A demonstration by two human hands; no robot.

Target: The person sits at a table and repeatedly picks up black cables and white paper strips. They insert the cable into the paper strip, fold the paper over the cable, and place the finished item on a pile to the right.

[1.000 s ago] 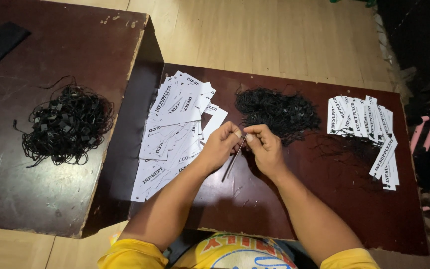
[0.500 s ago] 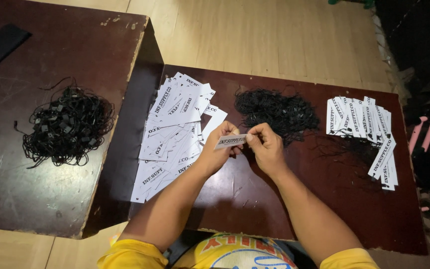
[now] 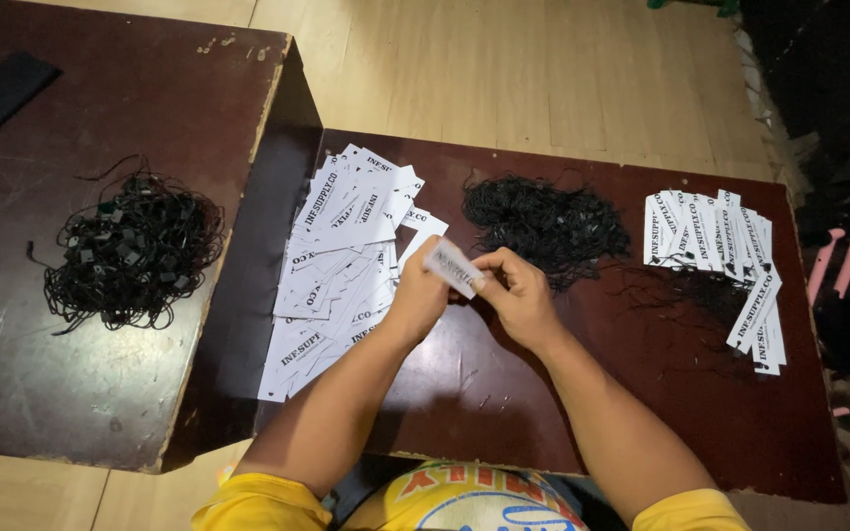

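I am holding 1 white paper tag [image 3: 453, 267] between both hands.
My forearms are angling inward over the dark table [image 3: 504, 393] (strings nearby); left hand [image 3: 418, 295] and right hand [image 3: 516, 295] are pinching it, fingers curled.

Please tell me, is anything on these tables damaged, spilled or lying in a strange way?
The left table's top has chipped spots near its far edge and pale scratches. Nothing is spilled. The white paper tags lie fanned loosely, and both hands hold one tag.
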